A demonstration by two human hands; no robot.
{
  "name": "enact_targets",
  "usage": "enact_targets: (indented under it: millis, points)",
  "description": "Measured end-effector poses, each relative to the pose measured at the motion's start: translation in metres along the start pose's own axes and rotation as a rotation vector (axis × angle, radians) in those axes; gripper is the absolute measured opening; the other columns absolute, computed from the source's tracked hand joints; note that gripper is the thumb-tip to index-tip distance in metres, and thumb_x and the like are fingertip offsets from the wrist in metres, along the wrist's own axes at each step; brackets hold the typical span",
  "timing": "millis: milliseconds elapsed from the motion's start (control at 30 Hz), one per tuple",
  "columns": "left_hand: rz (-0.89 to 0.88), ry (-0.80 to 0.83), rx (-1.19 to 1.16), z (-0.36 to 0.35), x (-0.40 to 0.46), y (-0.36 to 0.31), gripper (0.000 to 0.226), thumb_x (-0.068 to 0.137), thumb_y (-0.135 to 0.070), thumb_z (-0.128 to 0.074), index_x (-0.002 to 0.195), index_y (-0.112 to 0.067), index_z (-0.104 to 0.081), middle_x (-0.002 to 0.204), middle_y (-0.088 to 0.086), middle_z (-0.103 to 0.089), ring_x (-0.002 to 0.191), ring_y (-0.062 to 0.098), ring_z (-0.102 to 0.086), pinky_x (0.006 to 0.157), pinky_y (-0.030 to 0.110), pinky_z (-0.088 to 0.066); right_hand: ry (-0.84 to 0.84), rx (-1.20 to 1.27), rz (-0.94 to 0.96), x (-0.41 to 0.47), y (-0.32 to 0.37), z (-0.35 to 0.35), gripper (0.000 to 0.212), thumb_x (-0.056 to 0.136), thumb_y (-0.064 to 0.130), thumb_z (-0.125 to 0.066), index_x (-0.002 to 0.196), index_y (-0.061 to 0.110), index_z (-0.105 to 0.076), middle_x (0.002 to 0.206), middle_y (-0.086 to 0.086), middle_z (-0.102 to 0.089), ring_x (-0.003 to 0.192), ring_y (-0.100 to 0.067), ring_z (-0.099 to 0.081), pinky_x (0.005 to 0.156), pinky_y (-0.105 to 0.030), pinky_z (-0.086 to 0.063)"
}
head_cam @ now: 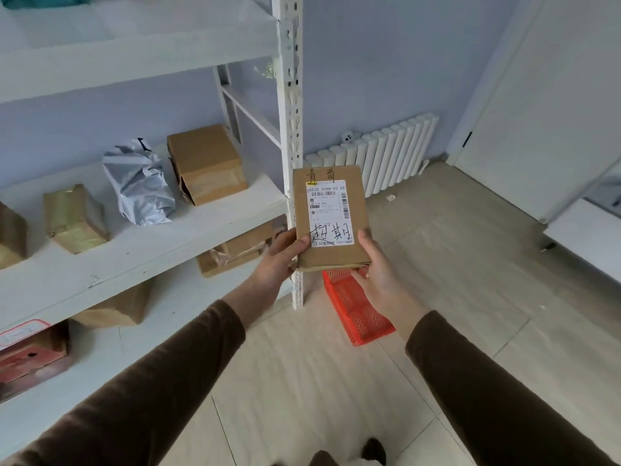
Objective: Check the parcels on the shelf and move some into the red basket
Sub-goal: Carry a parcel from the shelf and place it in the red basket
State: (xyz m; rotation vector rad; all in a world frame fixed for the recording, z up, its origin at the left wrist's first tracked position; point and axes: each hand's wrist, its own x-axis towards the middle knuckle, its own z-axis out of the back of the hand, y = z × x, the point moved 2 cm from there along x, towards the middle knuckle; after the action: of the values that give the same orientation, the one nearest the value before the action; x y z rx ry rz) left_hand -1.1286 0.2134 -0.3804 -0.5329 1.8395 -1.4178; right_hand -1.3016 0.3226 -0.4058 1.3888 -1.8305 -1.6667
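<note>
Gripping a labelled parcel (331,216), both hands (284,260) clasp it; label reads "5020 T098-50 55", seemingly.

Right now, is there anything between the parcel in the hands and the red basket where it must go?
Nothing visible blocks it. Both the left hand and right hand hold the cardboard parcel above the red basket, which stands on the floor beside the shelf post.
</note>
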Motion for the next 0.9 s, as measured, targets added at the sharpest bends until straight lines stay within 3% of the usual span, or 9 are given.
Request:
enact_targets:
  millis: [67,167,333,467,633,800,900]
  points:
    - [0.024,0.006,-0.01,-0.021,0.02,0.008,0.048,0.098,-0.042,-0.068,0.144,-0.031,-0.059,0.135,-0.01,-0.07,0.125,0.01,-0.063,0.107,0.036,-0.048,-0.019,0.004,-0.008,0.01,0.006,0.025,0.045,0.097,0.057,-0.061,0.133,0.03,-0.06,0.13,0.002,-0.071,0.127,-0.013,-0.061,0.097,-0.029,-0.049]
    - [0.056,-0.006,-0.012,-0.061,0.051,0.018,0.051,0.096,-0.046,-0.068,0.144,-0.032,-0.059,0.133,-0.012,-0.07,0.126,0.01,-0.062,0.112,0.042,-0.045,-0.021,-0.011,-0.035,0.027,0.018,0.068,0.03,0.106,0.042,-0.053,0.132,0.027,-0.057,0.124,0.01,-0.069,0.115,-0.002,-0.063,0.086,-0.015,-0.054]
    - [0.08,-0.034,-0.046,-0.139,0.093,0.035,0.043,0.102,-0.034,-0.061,0.143,-0.023,-0.059,0.12,-0.014,-0.074,0.099,-0.004,-0.071,0.087,0.023,-0.052,-0.022,-0.009,-0.085,0.072,0.029,0.153,0.028,0.098,0.048,-0.064,0.123,0.035,-0.068,0.129,0.006,-0.072,0.129,-0.012,-0.06,0.117,-0.037,-0.041]
    - [0.105,-0.058,-0.063,-0.183,0.123,0.042,0.038,0.104,-0.033,-0.058,0.142,-0.028,-0.06,0.116,-0.019,-0.073,0.091,-0.011,-0.071,0.079,0.019,-0.05,0.011,-0.061,-0.074,0.105,0.031,0.202,0.045,0.091,0.058,-0.069,0.129,0.036,-0.068,0.136,0.003,-0.068,0.134,-0.016,-0.058,0.119,-0.046,-0.042]
    - [0.149,-0.092,-0.104,-0.203,0.177,0.049,0.038,0.105,-0.028,-0.058,0.143,-0.026,-0.06,0.117,-0.016,-0.074,0.092,-0.007,-0.072,0.075,0.015,-0.052,0.025,-0.13,-0.08,0.153,0.035,0.228,0.077,0.072,0.07,-0.079,0.134,0.029,-0.058,0.14,-0.005,-0.061,0.133,-0.017,-0.058,0.118,-0.044,-0.042]
    - [0.221,-0.165,-0.158,-0.208,0.238,0.073,0.038,0.102,-0.018,-0.062,0.139,-0.013,-0.056,0.112,0.0,-0.07,0.073,-0.003,-0.074,0.062,0.012,-0.055,-0.048,-0.072,-0.198,0.221,0.025,0.243,0.059,0.086,0.058,-0.072,0.13,0.021,-0.057,0.132,-0.008,-0.068,0.128,-0.022,-0.062,0.119,-0.046,-0.04]
    - [0.29,-0.208,-0.194,-0.211,0.27,0.095,0.046,0.101,-0.02,-0.065,0.144,-0.01,-0.053,0.118,0.004,-0.069,0.086,0.008,-0.075,0.061,0.013,-0.056,-0.057,-0.108,-0.248,0.25,0.018,0.251,0.044,0.099,0.05,-0.061,0.129,0.017,-0.058,0.126,-0.008,-0.071,0.124,-0.021,-0.064,0.115,-0.038,-0.043]
